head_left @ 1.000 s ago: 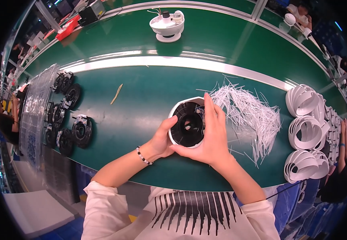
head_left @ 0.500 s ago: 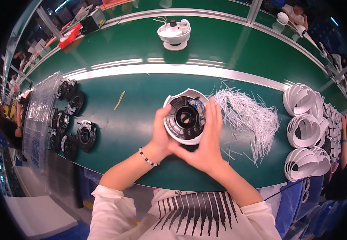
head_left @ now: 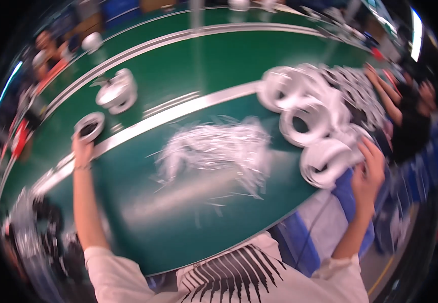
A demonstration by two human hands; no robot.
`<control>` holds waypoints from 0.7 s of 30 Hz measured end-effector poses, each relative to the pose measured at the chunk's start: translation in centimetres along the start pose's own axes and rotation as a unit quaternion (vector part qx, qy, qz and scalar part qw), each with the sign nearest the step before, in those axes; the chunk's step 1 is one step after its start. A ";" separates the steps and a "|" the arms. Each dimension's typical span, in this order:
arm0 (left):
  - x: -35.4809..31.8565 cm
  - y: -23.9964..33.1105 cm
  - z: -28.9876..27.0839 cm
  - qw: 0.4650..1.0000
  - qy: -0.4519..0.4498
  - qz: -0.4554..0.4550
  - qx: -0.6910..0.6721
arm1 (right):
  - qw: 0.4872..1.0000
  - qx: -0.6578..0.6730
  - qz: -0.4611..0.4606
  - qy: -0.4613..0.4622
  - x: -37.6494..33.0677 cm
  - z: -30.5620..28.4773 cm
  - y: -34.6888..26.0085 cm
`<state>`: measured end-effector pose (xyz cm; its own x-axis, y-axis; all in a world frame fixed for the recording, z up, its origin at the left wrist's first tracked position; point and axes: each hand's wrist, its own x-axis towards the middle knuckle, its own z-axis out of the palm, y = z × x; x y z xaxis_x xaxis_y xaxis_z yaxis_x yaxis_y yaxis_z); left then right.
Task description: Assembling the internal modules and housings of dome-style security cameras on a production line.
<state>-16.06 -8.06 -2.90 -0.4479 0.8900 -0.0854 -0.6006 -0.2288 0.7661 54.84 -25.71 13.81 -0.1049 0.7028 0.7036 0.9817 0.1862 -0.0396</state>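
Observation:
At the far left, my left hand [head_left: 82, 147] is closed on the near edge of a round white housing [head_left: 84, 119] with a dark centre. It is over the green conveyor, just past the pale rail, and blur hides whether it rests there. My right hand [head_left: 369, 174] is out at the right with fingers apart and slightly bent, beside the nearest stack of white ring-shaped shells [head_left: 321, 154]. Nothing shows in it, and I cannot tell whether the fingertips touch the stack.
A white bowl-shaped assembly [head_left: 115, 93] stands on the green conveyor [head_left: 219, 55]. A heap of thin white strips [head_left: 219, 149] lies mid-table. Black round parts [head_left: 47, 217] sit at the lower left, blurred. More white shells [head_left: 350, 86] spread towards another person [head_left: 411, 118] at the right.
Both hands held the white housing over the table before. My left hand has carried it left onto the conveyor side, while my right hand let go and moved right to the shells. The view turned right.

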 end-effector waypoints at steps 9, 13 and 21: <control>-7.5 3.3 5.9 0.894 0.184 0.290 0.287 | 0.997 0.064 0.007 -0.052 0.4 3.5 4.3; -18.1 8.7 8.8 0.809 0.020 0.384 0.444 | 0.997 0.033 0.058 -0.039 0.3 0.1 3.1; -31.8 16.5 -6.8 0.497 0.056 0.161 0.851 | 0.900 0.381 -0.057 -0.204 -2.9 6.1 -9.2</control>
<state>-16.21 -42.79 8.12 -0.4312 0.8657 0.2541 0.9009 0.3978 0.1737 45.18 -25.25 7.75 -0.3994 0.8143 0.4213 0.5827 0.5802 -0.5690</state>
